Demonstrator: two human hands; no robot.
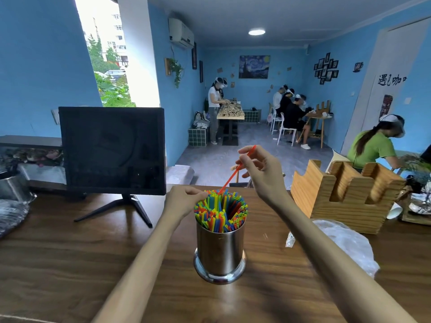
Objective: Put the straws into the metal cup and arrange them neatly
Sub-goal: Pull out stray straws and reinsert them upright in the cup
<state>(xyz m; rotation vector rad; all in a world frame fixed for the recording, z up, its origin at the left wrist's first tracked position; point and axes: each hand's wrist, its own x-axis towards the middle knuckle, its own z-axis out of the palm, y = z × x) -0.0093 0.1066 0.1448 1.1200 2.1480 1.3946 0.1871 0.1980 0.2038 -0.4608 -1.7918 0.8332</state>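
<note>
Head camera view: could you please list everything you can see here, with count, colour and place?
metal cup: one, silver, centre of the table
straws: many, mixed colours, upright in the cup
red straw: one, lower end among the others
table: one, dark brown wood
monitor: one, black, back left
wooden holder: one, light wood, right
plastic bag: one, clear, right of the cup
metal bowl: one, silver, far left
people: several, background
left hand: touches the straw tops at the cup's left
right hand: pinches the red straw
</note>
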